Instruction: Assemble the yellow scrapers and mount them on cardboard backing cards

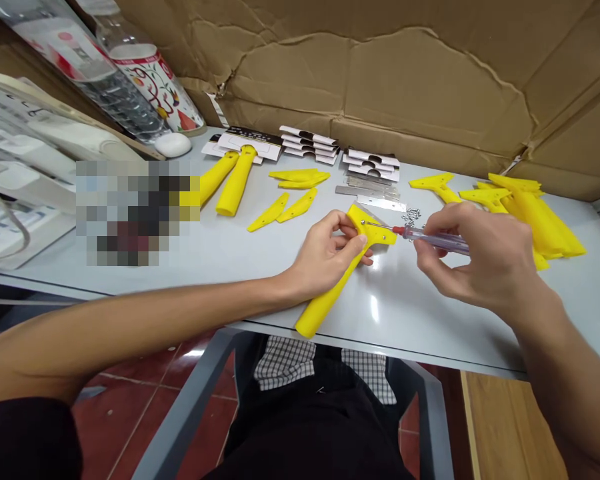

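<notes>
My left hand (333,253) is closed round the neck of a yellow plastic scraper (337,280), just under its wide head. The scraper's handle slants down toward the table's front edge, and screws show in its head. In my right hand (480,253) is a screwdriver (435,239) with a clear handle and a red collar. Its thin shaft reaches left to a screw on the scraper's head. Small loose screws (413,216) lie in a pile just beyond the screwdriver. Behind the scraper are several flat metal blades (373,193).
Yellow scraper handles (545,213) are heaped at the right. Flat yellow pieces (297,178) and two yellow handles (237,180) lie left of centre. Printed cards (310,143) stand along the cardboard (380,80) at the back. Bottles (153,87) and white devices (55,153) occupy the left; one patch is blurred.
</notes>
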{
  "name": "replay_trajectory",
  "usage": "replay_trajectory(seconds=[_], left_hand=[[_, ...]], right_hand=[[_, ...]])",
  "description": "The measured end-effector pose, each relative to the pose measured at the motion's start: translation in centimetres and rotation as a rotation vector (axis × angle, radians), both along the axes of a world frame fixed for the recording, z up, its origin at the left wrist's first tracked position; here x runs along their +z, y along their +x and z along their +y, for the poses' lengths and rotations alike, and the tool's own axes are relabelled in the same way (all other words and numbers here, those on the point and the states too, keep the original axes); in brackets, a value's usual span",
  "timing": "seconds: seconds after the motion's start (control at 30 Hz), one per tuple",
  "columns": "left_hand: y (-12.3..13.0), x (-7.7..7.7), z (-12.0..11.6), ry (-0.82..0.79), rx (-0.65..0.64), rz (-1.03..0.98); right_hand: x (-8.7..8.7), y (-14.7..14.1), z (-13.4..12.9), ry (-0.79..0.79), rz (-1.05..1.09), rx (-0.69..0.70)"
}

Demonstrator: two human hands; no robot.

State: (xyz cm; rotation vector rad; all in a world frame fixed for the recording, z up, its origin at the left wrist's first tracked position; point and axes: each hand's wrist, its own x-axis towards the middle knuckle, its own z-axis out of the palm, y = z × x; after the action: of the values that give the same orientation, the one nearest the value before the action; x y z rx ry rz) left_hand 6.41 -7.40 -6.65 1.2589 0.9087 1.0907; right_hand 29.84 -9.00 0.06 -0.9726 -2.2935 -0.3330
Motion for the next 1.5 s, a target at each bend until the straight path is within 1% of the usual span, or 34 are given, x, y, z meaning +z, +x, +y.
replay_trajectory(seconds=[0.23, 0.43, 0.57, 0.7, 0.83, 0.9, 0.97, 1.03, 1.1, 1.13, 1.2, 1.33, 1.4, 1.5], left_hand=[[-0.05, 0.18, -0.09, -0.007, 0.005, 0.016], [-0.06, 0.34, 0.0, -0.01, 0.006, 0.022], [0.02, 0.61, 0.04, -0.038, 0.019, 0.034], [-0.11, 0.36, 0.15, -0.016, 0.018, 0.049], [-0.38, 0.03, 0.25, 0.014, 0.007, 0.057], [-0.45, 0.04, 0.26, 0.019, 0.003, 0.063], [-0.46, 0.13, 0.25, 0.024, 0.011, 0.069], [-0.44, 0.22, 0.24, 0.028, 0.016, 0.079], [-0.44, 0.24, 0.26, 0.027, 0.012, 0.087], [-0.45, 0.21, 0.27, 0.026, 0.009, 0.089], [-0.46, 0.12, 0.3, 0.023, 0.006, 0.084], [-0.4, -0.01, 0.26, 0.014, 0.003, 0.069], [-0.3, -0.03, 0.2, 0.014, 0.0, 0.055], [-0.13, -0.03, 0.17, 0.004, -0.001, 0.02]], right_hand=[[-0.13, 0.06, 0.18, 0.09, -0.014, -0.034], [0.12, 0.21, 0.01, -0.046, 0.022, 0.042], [-0.04, 0.43, 0.31, -0.021, 0.052, 0.076], [-0.03, 0.61, 0.41, -0.004, -0.01, 0.005], [0.15, 0.71, 0.14, -0.014, -0.022, 0.042], [0.12, 0.7, 0.0, -0.016, -0.045, 0.035], [-0.01, 0.64, 0.0, 0.013, -0.081, -0.01], [-0.18, 0.54, 0.19, 0.085, -0.088, -0.044], [-0.28, 0.47, 0.47, 0.164, -0.075, -0.058], [-0.29, 0.46, 0.59, 0.18, -0.074, -0.06], [-0.22, 0.5, 0.69, 0.146, -0.077, -0.076], [0.0, 0.6, 0.33, -0.012, -0.058, -0.087], [0.02, 0.6, 0.12, -0.034, -0.047, -0.044], [-0.01, 0.52, 0.04, -0.025, -0.043, 0.007]])
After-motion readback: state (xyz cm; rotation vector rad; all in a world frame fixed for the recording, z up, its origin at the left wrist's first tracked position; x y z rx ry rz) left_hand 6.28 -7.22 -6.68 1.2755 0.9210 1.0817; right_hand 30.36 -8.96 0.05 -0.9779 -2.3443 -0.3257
